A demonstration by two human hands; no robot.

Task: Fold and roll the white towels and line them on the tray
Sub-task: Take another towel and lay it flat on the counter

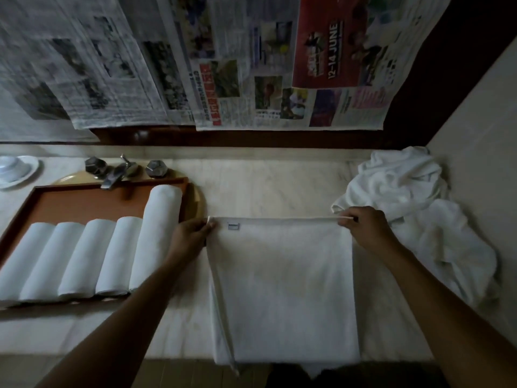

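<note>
Between both hands' fingers [208,224] stretches towel [282,275].

Dim room: newspaper sheets [251,65] hang over a pale marble counter [265,189] with a faucet [117,172].

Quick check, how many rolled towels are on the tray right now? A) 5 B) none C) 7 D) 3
A: five rolled towels lie side by side on the tray; the left hand and right hand pinch the far corners of a flat towel beside it.
</note>
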